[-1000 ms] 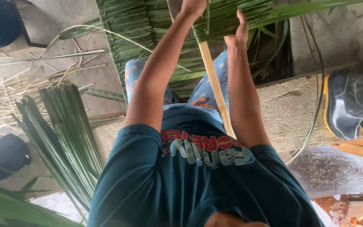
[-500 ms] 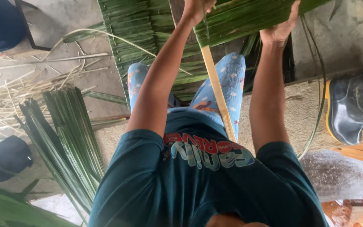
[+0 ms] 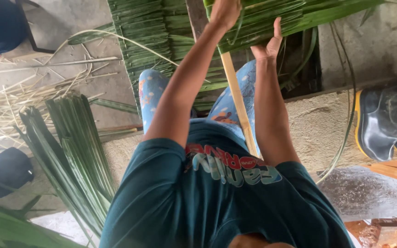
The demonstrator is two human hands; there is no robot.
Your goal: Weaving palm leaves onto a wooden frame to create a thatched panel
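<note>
Overhead, at the top centre of the frame, a panel of folded green palm leaves (image 3: 263,20) is held on a pale, flat wooden slat (image 3: 237,98) that runs down toward the person's lap. The leaves are long, ribbed strips, glossy and laid in tight overlapping rows. The left hand (image 3: 225,11) sits on the panel's upper left edge with its fingers closed on the leaf material. The right hand (image 3: 268,43) is pressed against the panel's lower edge, its fingers extended and slightly apart, thumb out, gripping nothing.

At the upper centre-left, a finished thatch section (image 3: 145,36) lies flat on the concrete floor (image 3: 70,27), also of rowed green strips. A loose bundle of long leaves (image 3: 74,151) fans across the left side, with dry straw-coloured midribs (image 3: 24,92) scattered above it. A dark rubber boot (image 3: 387,121) with a yellow rim stands at the right edge.

Compared with half a second ago, the right hand has moved left and lower, from the panel's far right edge to just beside the slat; the left hand has stayed in place.
</note>
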